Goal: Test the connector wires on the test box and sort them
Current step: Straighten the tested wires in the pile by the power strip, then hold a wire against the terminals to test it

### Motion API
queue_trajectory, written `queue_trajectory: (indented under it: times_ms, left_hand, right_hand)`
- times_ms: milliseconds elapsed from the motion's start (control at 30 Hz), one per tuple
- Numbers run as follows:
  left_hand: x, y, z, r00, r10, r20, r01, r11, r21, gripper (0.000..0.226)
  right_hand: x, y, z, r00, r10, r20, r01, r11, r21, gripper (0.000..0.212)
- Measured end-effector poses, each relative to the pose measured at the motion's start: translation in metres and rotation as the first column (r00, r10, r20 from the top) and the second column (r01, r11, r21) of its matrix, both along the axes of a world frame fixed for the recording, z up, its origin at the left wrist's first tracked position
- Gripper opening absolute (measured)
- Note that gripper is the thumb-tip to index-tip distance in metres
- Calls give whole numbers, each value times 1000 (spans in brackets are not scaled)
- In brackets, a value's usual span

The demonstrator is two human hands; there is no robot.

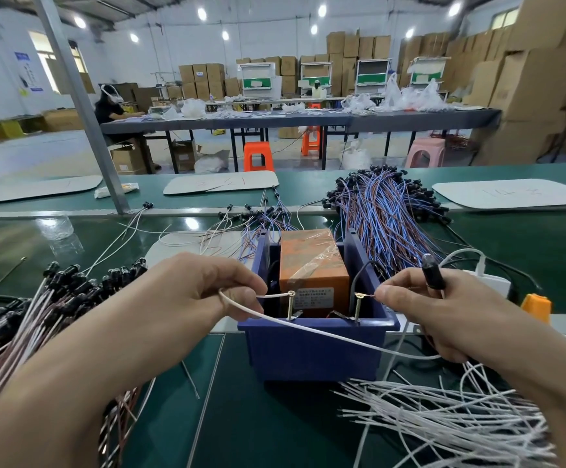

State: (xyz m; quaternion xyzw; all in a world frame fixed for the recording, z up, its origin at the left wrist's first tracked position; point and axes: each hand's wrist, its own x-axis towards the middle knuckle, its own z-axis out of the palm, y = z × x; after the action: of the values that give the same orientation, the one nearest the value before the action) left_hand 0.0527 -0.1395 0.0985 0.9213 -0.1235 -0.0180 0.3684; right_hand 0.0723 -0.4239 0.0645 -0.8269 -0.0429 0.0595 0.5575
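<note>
Wire (308,327) between left hand (193,292) and right hand (443,309)

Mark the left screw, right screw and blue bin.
left screw (290,307): head view, mid shaft.
right screw (357,308): head view, mid shaft.
blue bin (312,352): head view, front wall.

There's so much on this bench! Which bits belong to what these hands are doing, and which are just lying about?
In use: left hand, right hand, white wire, black connector, screw posts, blue test box, blue-and-brown wire pile, loose white wires.

Lying about: white card sheets, crumpled clear plastic.
</note>
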Motion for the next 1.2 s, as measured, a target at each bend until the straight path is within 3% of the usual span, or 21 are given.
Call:
queue_trajectory:
  times_ms: [1200]
  left_hand:
    - [4,5,-5,1000,-9,-21,9,1000,2,17]
  right_hand:
    - [-1,2,-1,1000,11,-7,-11,1000,-6,13]
